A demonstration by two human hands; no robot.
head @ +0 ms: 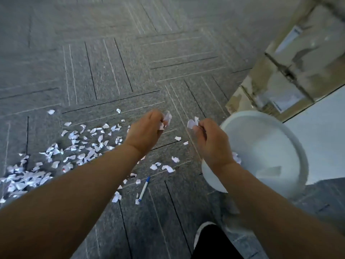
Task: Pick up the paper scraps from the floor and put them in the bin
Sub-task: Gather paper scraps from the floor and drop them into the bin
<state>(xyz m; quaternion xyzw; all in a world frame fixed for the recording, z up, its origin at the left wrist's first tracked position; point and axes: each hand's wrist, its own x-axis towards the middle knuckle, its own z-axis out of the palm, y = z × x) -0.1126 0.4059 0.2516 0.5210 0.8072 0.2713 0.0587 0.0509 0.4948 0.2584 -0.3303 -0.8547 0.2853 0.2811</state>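
Many white paper scraps (87, 146) lie scattered on the grey carpet, thickest at the lower left. My left hand (144, 132) hovers above the floor at centre, fingers closed on a few scraps (166, 118). My right hand (211, 142) is beside it, pinching scraps (192, 123) at its fingertips. The round white bin (291, 139) stands just right of my right hand, with a scrap (236, 157) visible inside near my wrist. Several loose scraps (169, 168) lie between my arms.
A blue-and-white pen (144, 189) lies on the carpet between my forearms. Taped cardboard boxes (283, 71) stand at the upper right behind the bin, next to a white surface (324, 131). My black-and-white shoe (207, 238) shows at the bottom.
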